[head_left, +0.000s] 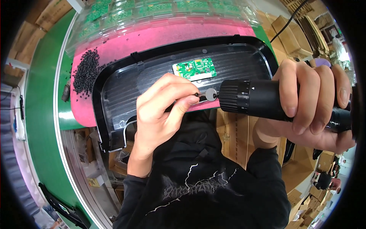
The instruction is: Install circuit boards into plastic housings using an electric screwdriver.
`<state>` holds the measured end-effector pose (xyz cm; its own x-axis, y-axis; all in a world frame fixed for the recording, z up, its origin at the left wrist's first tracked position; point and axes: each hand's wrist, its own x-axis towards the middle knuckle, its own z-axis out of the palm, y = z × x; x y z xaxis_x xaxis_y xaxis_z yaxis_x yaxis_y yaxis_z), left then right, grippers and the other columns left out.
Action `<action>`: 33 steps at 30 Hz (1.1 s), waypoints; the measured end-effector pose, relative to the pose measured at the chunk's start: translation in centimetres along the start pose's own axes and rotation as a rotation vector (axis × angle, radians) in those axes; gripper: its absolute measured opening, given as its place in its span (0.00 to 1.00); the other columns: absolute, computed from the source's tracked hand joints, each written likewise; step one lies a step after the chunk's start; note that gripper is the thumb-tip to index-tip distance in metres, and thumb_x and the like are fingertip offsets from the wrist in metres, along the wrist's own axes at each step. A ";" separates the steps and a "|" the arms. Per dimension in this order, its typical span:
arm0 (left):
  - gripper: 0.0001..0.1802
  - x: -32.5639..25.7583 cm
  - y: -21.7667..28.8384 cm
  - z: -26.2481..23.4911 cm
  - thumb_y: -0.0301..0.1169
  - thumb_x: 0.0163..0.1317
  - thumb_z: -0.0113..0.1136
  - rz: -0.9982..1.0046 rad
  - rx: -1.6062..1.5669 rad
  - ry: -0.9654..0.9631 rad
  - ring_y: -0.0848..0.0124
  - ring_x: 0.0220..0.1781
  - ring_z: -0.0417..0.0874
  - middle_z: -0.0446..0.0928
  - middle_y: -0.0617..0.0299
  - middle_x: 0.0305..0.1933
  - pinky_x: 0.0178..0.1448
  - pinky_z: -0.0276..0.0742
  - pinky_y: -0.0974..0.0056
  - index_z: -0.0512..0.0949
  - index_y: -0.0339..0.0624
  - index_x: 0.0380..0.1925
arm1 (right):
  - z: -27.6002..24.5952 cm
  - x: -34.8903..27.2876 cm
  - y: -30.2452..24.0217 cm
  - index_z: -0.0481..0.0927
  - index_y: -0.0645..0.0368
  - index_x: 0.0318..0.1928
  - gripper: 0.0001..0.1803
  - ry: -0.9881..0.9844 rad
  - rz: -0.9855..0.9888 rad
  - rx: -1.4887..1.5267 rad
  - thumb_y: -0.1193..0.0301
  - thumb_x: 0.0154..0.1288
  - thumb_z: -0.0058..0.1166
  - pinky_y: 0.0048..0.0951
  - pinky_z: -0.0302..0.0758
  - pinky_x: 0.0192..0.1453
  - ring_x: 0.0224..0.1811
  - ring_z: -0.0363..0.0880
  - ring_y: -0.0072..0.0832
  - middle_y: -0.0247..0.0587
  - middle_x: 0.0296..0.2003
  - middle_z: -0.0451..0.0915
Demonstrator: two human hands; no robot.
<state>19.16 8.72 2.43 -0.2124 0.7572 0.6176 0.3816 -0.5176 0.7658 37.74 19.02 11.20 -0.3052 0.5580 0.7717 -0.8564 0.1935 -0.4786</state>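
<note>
My right hand [310,99] is wrapped round a thick black electric screwdriver [255,97], held level with its front end pointing left. A small round grey disc [211,94] shows just ahead of the screwdriver's nose. My left hand [164,108] pinches a small black screw [196,94] between thumb and forefinger, close to that disc. Beneath both hands lies a large black plastic housing [152,70], its open side up. Inside it, beyond my left fingertips, rests a green circuit board [195,68] with a white strip along its near edge.
A heap of small black screws [87,72] lies on the pink mat [118,42], left of the housing. Clear plastic trays with green boards [160,9] stand along the back. Cardboard boxes [291,36] are at the right. Another black part [63,206] sits at lower left.
</note>
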 end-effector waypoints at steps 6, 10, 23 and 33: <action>0.07 0.1 0.0 -0.6 0.16 0.52 0.67 0.015 0.014 -0.052 0.64 0.34 0.83 0.80 0.56 0.33 0.37 0.79 0.65 0.81 0.33 0.33 | 0.1 -0.1 0.2 0.72 0.53 0.40 0.24 -0.054 0.033 0.020 0.51 0.50 0.62 0.21 0.76 0.28 0.17 0.76 0.16 0.22 0.19 0.77; 0.08 0.5 0.1 -0.8 0.16 0.52 0.66 0.020 0.092 -0.115 0.63 0.33 0.83 0.79 0.56 0.34 0.37 0.78 0.64 0.81 0.33 0.33 | -0.3 -0.3 0.2 0.72 0.52 0.40 0.24 -0.060 0.081 0.032 0.52 0.50 0.63 0.21 0.76 0.28 0.17 0.77 0.18 0.23 0.19 0.77; 0.02 -0.1 -0.4 -1.2 0.18 0.63 0.58 -0.353 -0.215 -0.246 0.67 0.29 0.83 0.79 0.54 0.29 0.33 0.77 0.64 0.78 0.32 0.35 | -0.8 0.4 1.4 0.72 0.54 0.42 0.25 -0.170 0.087 0.013 0.53 0.50 0.63 0.23 0.76 0.30 0.19 0.78 0.19 0.26 0.21 0.78; 0.03 -0.1 -2.6 -1.3 0.21 0.64 0.60 -0.267 0.281 -0.104 0.60 0.31 0.81 0.79 0.53 0.32 0.38 0.76 0.62 0.78 0.32 0.36 | -7.4 4.0 11.2 0.70 0.60 0.43 0.33 -0.378 -0.033 0.391 0.39 0.67 0.48 0.28 0.67 0.26 0.14 0.66 0.23 0.33 0.17 0.70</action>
<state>17.01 9.53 0.60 -0.2502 0.8942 0.3713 0.5595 -0.1794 0.8092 30.00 29.35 5.85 -0.3422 0.2132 0.9151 -0.9371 -0.1489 -0.3158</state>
